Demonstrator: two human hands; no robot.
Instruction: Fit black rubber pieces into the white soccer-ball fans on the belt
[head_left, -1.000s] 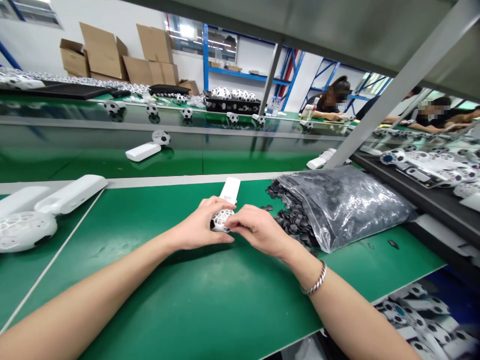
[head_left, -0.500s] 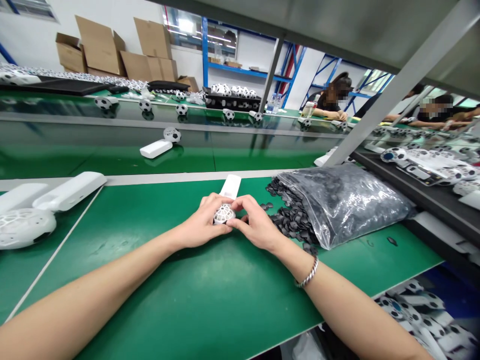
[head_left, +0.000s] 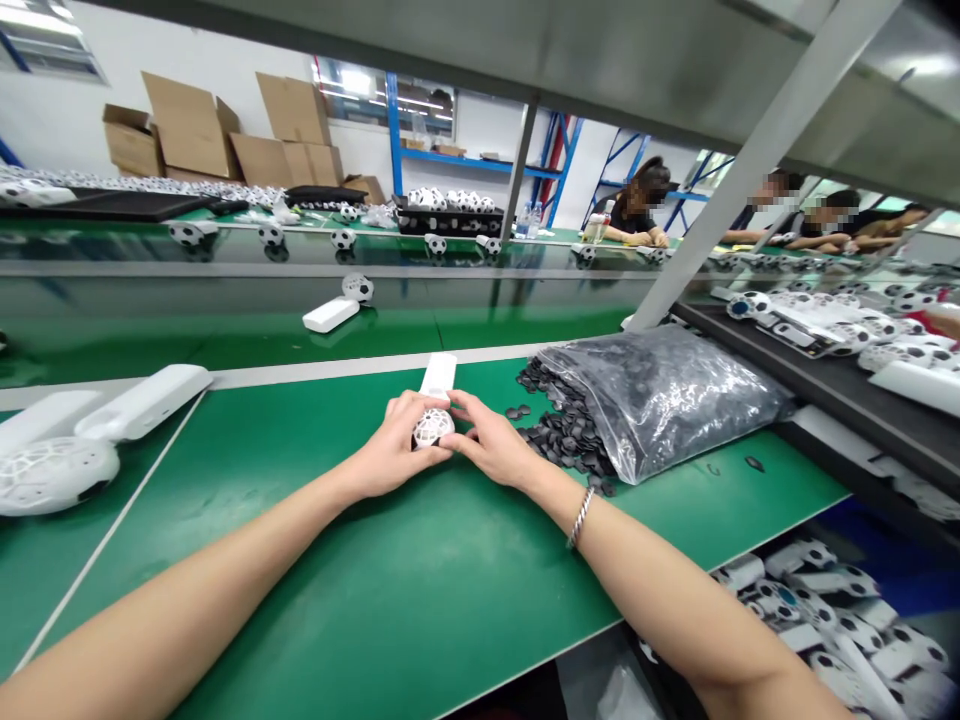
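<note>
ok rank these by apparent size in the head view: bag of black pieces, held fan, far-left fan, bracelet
1. bag of black pieces
2. far-left fan, its nearness to the camera may inflate it
3. held fan, partly hidden by left hand and right hand
4. bracelet

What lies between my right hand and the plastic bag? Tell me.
Loose black pieces lie scattered on the green mat between the right hand and the plastic bag, head view.

Green bench (head_left: 420,590), small white fan (head_left: 433,428) mid-bench, bag of black discs (head_left: 667,395) right — larger white fans (head_left: 56,472) left
</note>
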